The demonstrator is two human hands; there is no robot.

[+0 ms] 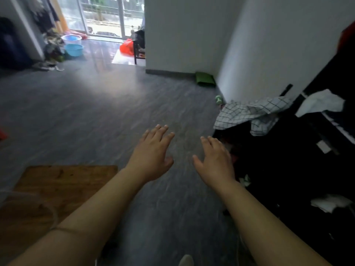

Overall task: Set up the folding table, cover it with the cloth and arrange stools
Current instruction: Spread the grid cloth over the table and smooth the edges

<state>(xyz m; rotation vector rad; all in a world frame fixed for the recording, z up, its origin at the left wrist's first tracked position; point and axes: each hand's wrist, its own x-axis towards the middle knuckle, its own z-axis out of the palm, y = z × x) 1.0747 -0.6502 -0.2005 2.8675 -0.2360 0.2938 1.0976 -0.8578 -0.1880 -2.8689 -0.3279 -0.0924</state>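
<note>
My left hand (153, 152) and my right hand (215, 160) stretch forward over the grey floor, palms down, fingers spread, holding nothing. A white cloth with a thin dark check (247, 112) lies draped over a dark piece of furniture to the right of my right hand. A brown wooden tabletop (63, 181) shows at the lower left, below my left forearm. No stool can be made out for certain.
Grey floor (96, 112) stretches ahead. Dark furniture with white rags (318, 101) fills the right side. A green object (204, 79) lies at the wall corner. Blue basins (74, 48) and a red bag (127, 47) sit near the far glass door.
</note>
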